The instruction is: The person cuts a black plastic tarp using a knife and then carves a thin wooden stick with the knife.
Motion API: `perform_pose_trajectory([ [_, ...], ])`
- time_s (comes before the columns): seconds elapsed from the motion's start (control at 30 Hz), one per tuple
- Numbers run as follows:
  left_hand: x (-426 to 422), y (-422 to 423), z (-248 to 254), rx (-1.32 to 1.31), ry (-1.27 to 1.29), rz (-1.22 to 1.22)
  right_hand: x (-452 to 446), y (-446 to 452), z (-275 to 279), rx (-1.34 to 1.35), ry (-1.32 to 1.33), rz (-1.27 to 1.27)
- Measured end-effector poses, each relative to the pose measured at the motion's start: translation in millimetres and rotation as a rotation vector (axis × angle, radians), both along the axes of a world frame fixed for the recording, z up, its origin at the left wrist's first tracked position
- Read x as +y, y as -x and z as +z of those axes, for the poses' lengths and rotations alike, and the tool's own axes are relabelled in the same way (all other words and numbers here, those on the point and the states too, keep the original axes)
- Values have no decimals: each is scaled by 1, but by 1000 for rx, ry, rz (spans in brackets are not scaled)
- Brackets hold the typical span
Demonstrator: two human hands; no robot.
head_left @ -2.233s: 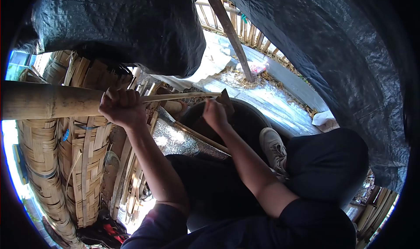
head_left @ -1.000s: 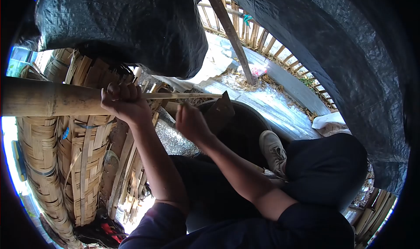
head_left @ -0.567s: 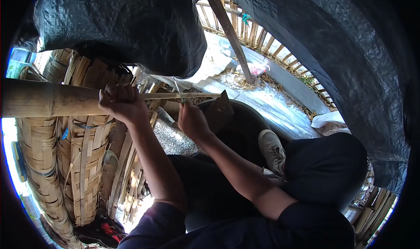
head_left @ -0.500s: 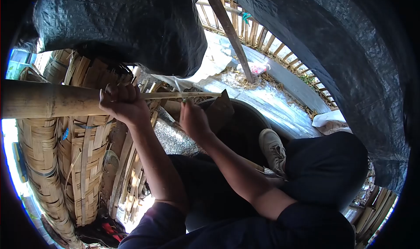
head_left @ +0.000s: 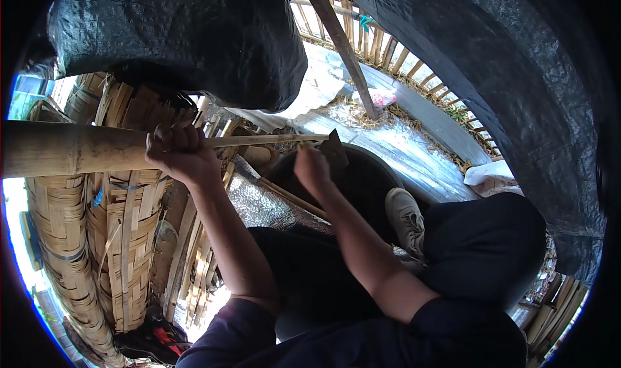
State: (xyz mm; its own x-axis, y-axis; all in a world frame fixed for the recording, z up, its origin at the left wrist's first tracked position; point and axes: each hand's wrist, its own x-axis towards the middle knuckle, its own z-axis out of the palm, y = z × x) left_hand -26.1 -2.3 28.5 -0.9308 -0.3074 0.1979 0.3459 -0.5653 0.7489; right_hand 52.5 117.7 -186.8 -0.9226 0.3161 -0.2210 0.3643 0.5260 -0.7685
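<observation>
My left hand (head_left: 184, 153) is closed around a thick bamboo pole (head_left: 77, 149), just where it narrows to a thin strip (head_left: 259, 140). The strip runs right and ends by a dark, flat, pointed plate (head_left: 334, 151). Just under the strip, near that plate, my right hand (head_left: 313, 169) is closed. A small greenish bit shows at its fingertips, but what it grips is mostly hidden. Beneath the hands is a dark round tub (head_left: 381, 167).
Woven bamboo baskets (head_left: 132, 251) stand at the left. Black sheeting (head_left: 187, 44) hangs overhead, and a slanting wooden post (head_left: 343, 51) stands ahead. My shoe (head_left: 405, 216) is beside the tub. A slatted bamboo fence (head_left: 401, 64) lies beyond.
My right hand has moved right along the underside of the strip, closer to the dark plate, now covering part of it. My left hand and the pole have barely moved.
</observation>
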Motion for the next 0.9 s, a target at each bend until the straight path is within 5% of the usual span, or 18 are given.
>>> perform_pose_trajectory([
  [0.07,-7,3,-4,15,7,-16,19,-13,-62,-62,-45,-78],
  [0.17,0,3,-2,24,-10,-52,24,-23,-50,-64,-57,-37],
  [0.27,9,0,2,10,-16,-59,-12,-16,31,287,57,-5],
  [0.4,1,0,-4,62,18,-105,-17,-6,66,371,215,19],
  [0.53,-1,0,-2,37,59,-42,13,-7,-50,182,48,-107],
  [0.67,3,1,-2,34,-13,-101,39,-12,-58,-103,59,-96],
  [0.8,6,-2,-1,37,-55,-210,-9,-3,57,290,240,-31],
  [0.9,-3,-2,-4,56,-37,-201,-15,3,66,325,199,1],
])
